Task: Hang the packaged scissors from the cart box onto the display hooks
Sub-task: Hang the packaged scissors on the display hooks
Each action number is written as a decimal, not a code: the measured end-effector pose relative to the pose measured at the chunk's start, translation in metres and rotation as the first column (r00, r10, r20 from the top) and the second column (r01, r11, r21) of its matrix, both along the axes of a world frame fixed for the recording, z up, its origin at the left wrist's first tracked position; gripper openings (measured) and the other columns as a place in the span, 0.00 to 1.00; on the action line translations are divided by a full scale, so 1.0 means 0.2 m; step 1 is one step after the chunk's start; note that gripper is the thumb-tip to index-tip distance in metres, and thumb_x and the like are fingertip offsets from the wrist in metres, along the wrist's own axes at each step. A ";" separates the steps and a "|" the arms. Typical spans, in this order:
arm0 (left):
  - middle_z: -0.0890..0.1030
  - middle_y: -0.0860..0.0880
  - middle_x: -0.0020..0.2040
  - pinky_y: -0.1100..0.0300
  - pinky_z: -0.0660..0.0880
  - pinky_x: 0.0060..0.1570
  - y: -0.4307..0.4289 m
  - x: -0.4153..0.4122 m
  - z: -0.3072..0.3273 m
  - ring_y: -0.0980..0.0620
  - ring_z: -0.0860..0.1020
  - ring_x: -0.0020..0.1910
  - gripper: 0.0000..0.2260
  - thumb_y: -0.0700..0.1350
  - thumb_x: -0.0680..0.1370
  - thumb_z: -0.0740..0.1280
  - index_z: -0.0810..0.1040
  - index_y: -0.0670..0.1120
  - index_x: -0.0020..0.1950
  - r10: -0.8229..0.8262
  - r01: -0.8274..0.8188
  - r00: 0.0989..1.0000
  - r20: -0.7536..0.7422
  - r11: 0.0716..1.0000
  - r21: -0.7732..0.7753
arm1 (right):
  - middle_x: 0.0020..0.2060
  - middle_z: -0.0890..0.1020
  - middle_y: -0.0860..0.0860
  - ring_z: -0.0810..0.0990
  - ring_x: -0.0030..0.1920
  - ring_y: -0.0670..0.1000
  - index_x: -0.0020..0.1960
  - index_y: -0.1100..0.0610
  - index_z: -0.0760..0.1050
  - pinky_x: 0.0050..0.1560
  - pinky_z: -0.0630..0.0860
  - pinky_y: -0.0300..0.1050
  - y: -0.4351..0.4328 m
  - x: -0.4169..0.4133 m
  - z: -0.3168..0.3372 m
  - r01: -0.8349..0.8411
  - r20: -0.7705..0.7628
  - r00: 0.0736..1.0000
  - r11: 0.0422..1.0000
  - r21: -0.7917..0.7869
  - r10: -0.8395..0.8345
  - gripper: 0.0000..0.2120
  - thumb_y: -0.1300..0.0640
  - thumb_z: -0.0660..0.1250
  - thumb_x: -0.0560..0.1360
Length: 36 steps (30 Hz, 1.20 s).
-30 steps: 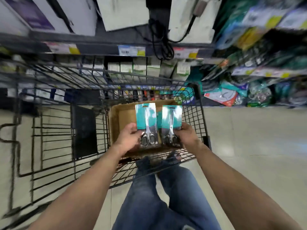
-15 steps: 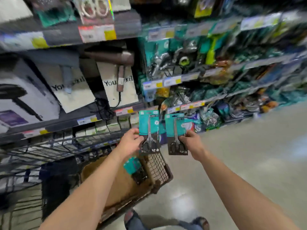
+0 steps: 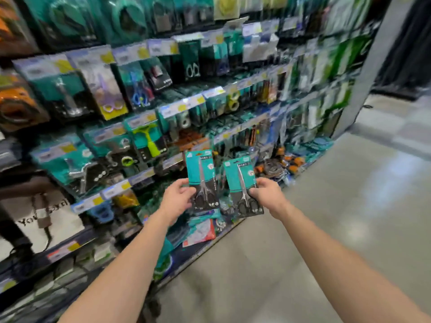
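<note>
My left hand (image 3: 178,198) grips one teal and black scissors pack (image 3: 201,176) by its lower left edge. A second scissors pack (image 3: 240,180) is held at its lower right edge by my right hand (image 3: 265,191). Both packs stand upright, side by side, in front of the lower rows of the display wall (image 3: 186,103). That wall carries teal packaged goods on hooks with white and yellow price tags. The hooks themselves are too blurred to make out. The cart box is out of view.
A black wire cart edge (image 3: 46,297) shows at the bottom left. White bags with a hair dryer (image 3: 44,220) sit on the left shelf. Low stock (image 3: 200,231) lies on the bottom shelf under the packs. Grey floor (image 3: 326,229) spreads to the right.
Both hands lifted the two packs out of the cart box and carried them up and right toward the display wall. The view swung from the cart to the hooks.
</note>
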<state>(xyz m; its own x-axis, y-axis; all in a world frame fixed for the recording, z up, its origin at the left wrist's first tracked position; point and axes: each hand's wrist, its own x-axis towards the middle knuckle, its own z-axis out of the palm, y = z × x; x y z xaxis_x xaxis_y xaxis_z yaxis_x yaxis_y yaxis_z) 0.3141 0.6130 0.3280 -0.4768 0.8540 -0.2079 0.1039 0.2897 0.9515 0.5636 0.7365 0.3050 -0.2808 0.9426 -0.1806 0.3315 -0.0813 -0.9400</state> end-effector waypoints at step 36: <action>0.85 0.51 0.49 0.67 0.73 0.36 2.43 0.43 0.26 0.53 0.83 0.44 0.06 0.40 0.83 0.66 0.77 0.51 0.57 0.005 -0.006 0.968 -0.249 1.000 -0.002 | 0.45 0.84 0.52 0.82 0.48 0.55 0.45 0.55 0.80 0.51 0.77 0.49 2.57 0.26 0.34 0.013 -0.006 1.000 0.999 0.047 -0.013 0.04 0.62 0.69 0.77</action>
